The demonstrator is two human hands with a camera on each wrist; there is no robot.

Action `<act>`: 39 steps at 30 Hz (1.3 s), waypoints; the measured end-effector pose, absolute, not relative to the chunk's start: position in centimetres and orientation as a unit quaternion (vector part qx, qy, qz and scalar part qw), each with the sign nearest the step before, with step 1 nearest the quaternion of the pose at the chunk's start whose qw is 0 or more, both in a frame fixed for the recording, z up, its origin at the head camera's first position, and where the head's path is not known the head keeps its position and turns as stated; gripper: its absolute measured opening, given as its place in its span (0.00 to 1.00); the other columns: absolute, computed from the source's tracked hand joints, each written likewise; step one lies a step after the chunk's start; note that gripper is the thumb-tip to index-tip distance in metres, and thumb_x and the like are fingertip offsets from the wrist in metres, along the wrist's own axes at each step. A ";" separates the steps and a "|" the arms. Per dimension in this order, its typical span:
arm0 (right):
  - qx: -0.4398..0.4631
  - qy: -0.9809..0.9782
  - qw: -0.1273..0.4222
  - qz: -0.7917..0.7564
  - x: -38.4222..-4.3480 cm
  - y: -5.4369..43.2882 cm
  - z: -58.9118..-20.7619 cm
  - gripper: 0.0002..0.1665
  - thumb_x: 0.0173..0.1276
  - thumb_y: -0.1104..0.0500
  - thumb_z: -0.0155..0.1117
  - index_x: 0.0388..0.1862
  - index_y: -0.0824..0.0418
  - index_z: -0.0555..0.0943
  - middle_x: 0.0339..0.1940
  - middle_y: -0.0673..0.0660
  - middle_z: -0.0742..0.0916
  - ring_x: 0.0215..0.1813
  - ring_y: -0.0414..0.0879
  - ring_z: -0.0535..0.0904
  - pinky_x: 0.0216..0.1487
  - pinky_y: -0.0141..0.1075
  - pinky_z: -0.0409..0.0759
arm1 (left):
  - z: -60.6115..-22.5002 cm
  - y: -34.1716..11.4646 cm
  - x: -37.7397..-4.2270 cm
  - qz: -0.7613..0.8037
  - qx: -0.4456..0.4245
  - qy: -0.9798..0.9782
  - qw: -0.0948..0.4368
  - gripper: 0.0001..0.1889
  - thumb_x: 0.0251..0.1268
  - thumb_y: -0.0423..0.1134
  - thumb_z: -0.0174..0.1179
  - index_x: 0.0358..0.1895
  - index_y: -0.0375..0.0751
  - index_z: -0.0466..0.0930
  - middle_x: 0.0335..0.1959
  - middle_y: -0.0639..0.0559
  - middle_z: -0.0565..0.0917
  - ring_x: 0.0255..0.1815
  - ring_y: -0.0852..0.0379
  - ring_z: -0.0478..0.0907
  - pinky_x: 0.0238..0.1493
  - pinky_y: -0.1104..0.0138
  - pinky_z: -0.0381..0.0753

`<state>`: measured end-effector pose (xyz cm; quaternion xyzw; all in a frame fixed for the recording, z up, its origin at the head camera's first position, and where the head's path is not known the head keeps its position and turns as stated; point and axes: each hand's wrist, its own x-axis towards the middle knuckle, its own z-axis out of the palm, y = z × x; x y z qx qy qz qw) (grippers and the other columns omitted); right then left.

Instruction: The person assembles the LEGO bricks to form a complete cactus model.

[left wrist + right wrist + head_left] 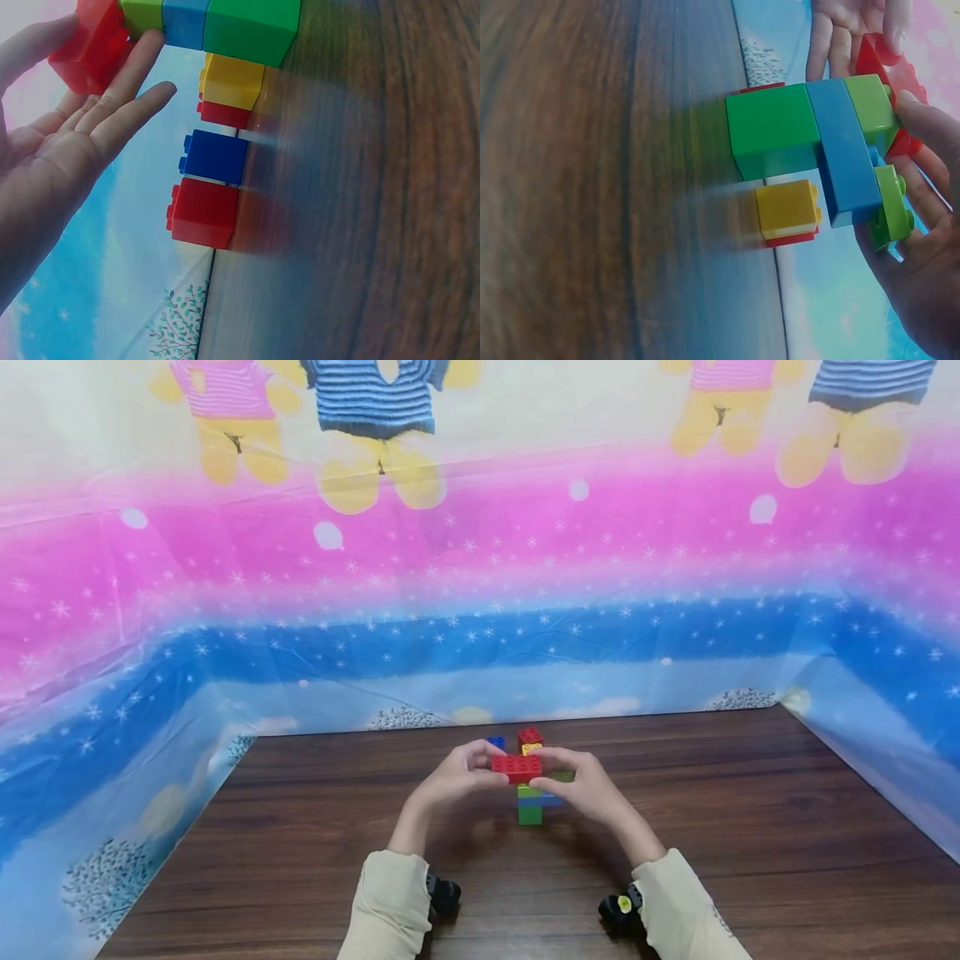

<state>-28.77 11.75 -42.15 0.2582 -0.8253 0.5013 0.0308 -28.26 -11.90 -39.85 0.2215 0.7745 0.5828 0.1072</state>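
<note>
A red brick lies crosswise at the top of a small brick stack, its left end pinched by my left hand and its right end by my right hand. Under it come a lime brick, a longer blue brick and a green block on the table. The blue brick juts out to the right and bears a second lime brick, close by the right palm. In the left wrist view, the thumb lies on the red brick while other fingers stretch out past the lime brick.
Behind the stack, several more bricks stand on the wooden table: a yellow brick beside a red one, a blue brick and another red brick. A printed cloth rises along the table's back and sides.
</note>
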 end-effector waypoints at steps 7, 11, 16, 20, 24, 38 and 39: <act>0.279 -0.826 0.043 0.488 -29.1 11.6 -42.5 0.31 0.65 0.51 0.68 0.65 0.62 0.76 0.54 0.60 0.86 0.59 0.59 0.79 0.63 0.62 0.72 | -39.8 -12.0 -28.2 0.584 0.215 0.775 0.111 0.18 0.64 0.35 0.61 0.55 0.34 0.73 0.50 0.39 0.82 0.47 0.52 0.81 0.59 0.53 0.80; 0.286 -0.826 0.048 0.484 -29.2 11.6 -42.6 0.31 0.65 0.51 0.68 0.65 0.61 0.76 0.54 0.58 0.86 0.60 0.57 0.79 0.63 0.63 0.72 | -39.6 -12.1 -28.2 0.585 0.222 0.772 0.114 0.18 0.64 0.35 0.61 0.56 0.35 0.74 0.52 0.38 0.82 0.46 0.55 0.81 0.58 0.56 0.80; 0.280 -0.826 0.046 0.488 -29.3 11.6 -42.5 0.31 0.65 0.50 0.68 0.65 0.59 0.76 0.57 0.58 0.85 0.61 0.56 0.78 0.64 0.63 0.70 | -39.6 -12.1 -28.3 0.596 0.221 0.763 0.118 0.18 0.65 0.35 0.61 0.55 0.33 0.74 0.53 0.36 0.81 0.46 0.56 0.81 0.57 0.59 0.80; 0.271 -0.827 0.042 0.490 -29.3 11.6 -42.3 0.32 0.64 0.51 0.68 0.65 0.61 0.75 0.58 0.60 0.85 0.67 0.60 0.73 0.67 0.67 0.65 | -39.5 -12.0 -28.4 0.595 0.222 0.764 0.114 0.17 0.65 0.35 0.61 0.55 0.32 0.74 0.52 0.36 0.82 0.46 0.55 0.82 0.57 0.60 0.81; 0.269 -0.828 0.047 0.490 -29.4 11.7 -42.3 0.33 0.64 0.51 0.69 0.66 0.62 0.75 0.59 0.60 0.84 0.67 0.61 0.73 0.67 0.66 0.65 | -39.5 -12.0 -28.6 0.593 0.219 0.767 0.113 0.18 0.64 0.34 0.61 0.55 0.32 0.74 0.51 0.36 0.82 0.47 0.53 0.84 0.57 0.59 0.81; 0.248 -0.831 0.078 0.491 -28.7 11.7 -42.4 0.31 0.61 0.51 0.72 0.62 0.60 0.78 0.58 0.59 0.85 0.59 0.56 0.81 0.61 0.58 0.77 | -39.9 -11.5 -28.6 0.597 0.216 0.764 0.113 0.19 0.65 0.35 0.61 0.57 0.34 0.73 0.53 0.37 0.82 0.50 0.49 0.82 0.58 0.56 0.81; 0.247 -0.832 0.081 0.490 -28.6 11.8 -42.3 0.31 0.61 0.51 0.72 0.62 0.60 0.79 0.57 0.59 0.86 0.59 0.55 0.81 0.61 0.58 0.76 | -40.0 -11.4 -28.6 0.598 0.217 0.763 0.114 0.19 0.65 0.35 0.61 0.57 0.34 0.73 0.53 0.37 0.82 0.51 0.48 0.82 0.58 0.57 0.81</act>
